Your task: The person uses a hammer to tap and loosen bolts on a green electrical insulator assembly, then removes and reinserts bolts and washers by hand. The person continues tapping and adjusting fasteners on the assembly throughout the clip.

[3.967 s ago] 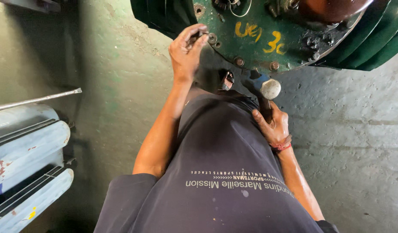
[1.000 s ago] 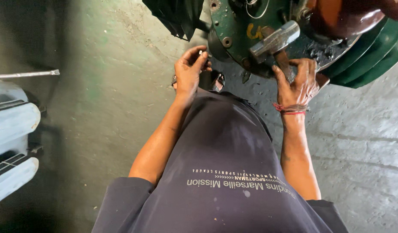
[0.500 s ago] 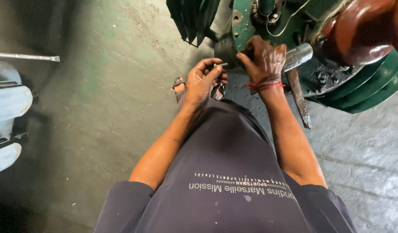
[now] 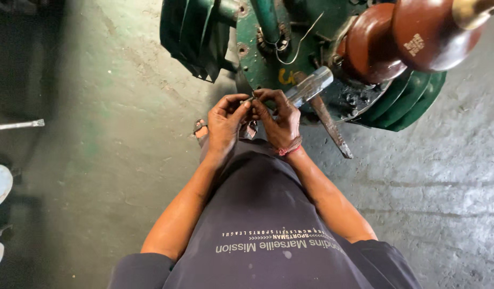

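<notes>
Both hands meet in front of the torso, just below the green transformer tank [image 4: 257, 48]. Left hand [image 4: 225, 123] and right hand [image 4: 279, 120] touch at the fingertips, pinching a small thin metal piece [image 4: 248, 99] between them; too small to tell exactly what it is, looks like a pin or short wire. Both hands closed on it, fingers curled. Right wrist carries a red band [image 4: 289, 151].

Hammer [image 4: 316, 99] lies just beside the right hand: steel head up against the tank's green plate, dark handle angling down-right toward the floor. Can't tell whether the right hand touches it.

Brown ceramic insulators [image 4: 402, 40] sit top right on the tank. Green cooling fins [image 4: 196, 37] top left. Sandalled foot [image 4: 200, 130] on the grey concrete floor [image 4: 108, 160], just left of the left hand.
</notes>
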